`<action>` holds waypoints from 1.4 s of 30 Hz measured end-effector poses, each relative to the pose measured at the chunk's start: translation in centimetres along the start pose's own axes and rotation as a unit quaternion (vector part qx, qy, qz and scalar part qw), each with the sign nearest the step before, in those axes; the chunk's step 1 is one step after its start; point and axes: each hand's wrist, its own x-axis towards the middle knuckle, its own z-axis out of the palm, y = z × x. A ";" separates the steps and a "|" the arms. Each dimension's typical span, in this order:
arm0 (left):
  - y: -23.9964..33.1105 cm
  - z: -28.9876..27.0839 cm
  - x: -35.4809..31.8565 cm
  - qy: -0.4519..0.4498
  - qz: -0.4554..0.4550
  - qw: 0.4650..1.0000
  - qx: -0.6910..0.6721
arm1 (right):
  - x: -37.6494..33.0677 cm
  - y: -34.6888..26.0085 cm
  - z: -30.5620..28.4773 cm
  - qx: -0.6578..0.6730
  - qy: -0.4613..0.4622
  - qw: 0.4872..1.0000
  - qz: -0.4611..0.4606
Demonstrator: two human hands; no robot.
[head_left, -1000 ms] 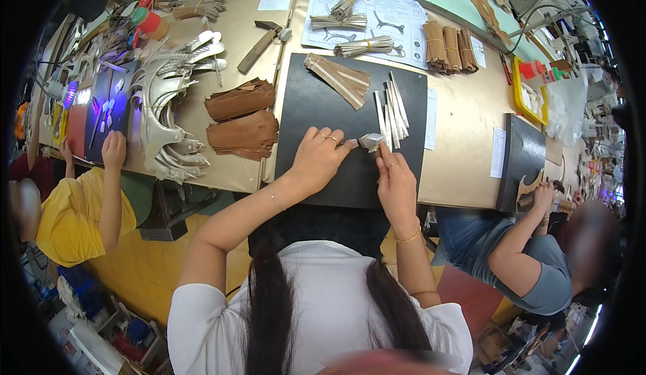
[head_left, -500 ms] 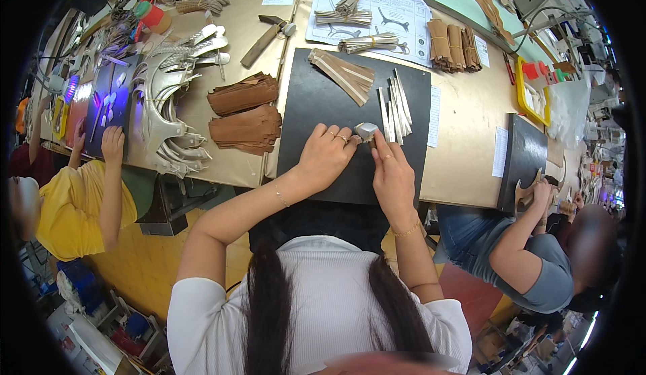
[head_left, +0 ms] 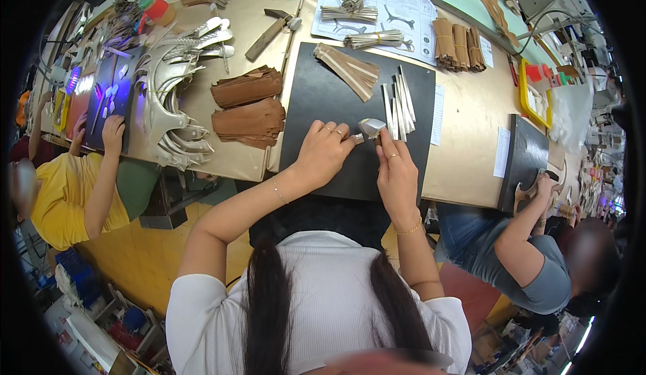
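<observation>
So a white ribbed top (head_left: 333, 294) is worn down at 6 o'clock, with short sleeves (head_left: 195, 311) seen around 7 and 5. Dark hair (head_left: 266, 308) is split into two long bunches. Two slim rings (head_left: 329, 130) are worn on the left hand (head_left: 321, 156) near 12, plus a thin bracelet (head_left: 279, 192) at 8. A gold-coloured bracelet (head_left: 408, 228) is sported on the right wrist (head_left: 402, 215) at 4.

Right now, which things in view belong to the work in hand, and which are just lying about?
Apparently in use:
silvery-grey piece, held by the left hand and right hand
black board beneath them
perhaps the pale strips on it

Apparently lying about:
hammer
stacked brown pieces
yellow tray
</observation>
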 end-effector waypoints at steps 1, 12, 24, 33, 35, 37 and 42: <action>0.1 0.0 0.0 0.003 0.002 1.000 0.001 | 0.0 -0.1 0.0 -0.002 -0.015 1.000 0.004; 0.3 1.5 1.2 0.052 -0.037 0.997 -0.039 | 0.5 0.9 -0.1 -0.039 -0.045 0.997 0.048; 0.4 0.7 0.7 0.026 -0.007 0.999 0.044 | 0.3 0.5 -0.2 -0.036 -0.024 0.999 0.010; 0.3 0.2 0.0 -0.001 -0.037 0.999 0.006 | 0.9 0.6 -0.6 -0.079 -0.070 0.994 0.021; 0.6 0.3 -0.1 -0.002 -0.017 0.998 0.067 | 0.4 0.0 -0.3 -0.035 -0.025 0.999 -0.002; 0.5 0.2 -0.2 0.011 -0.023 0.999 0.040 | 0.2 -0.3 0.1 -0.061 -0.070 0.996 0.013; -0.3 -0.4 -0.4 0.009 -0.098 0.989 -0.110 | 0.7 0.0 -0.4 -0.102 -0.107 0.988 0.037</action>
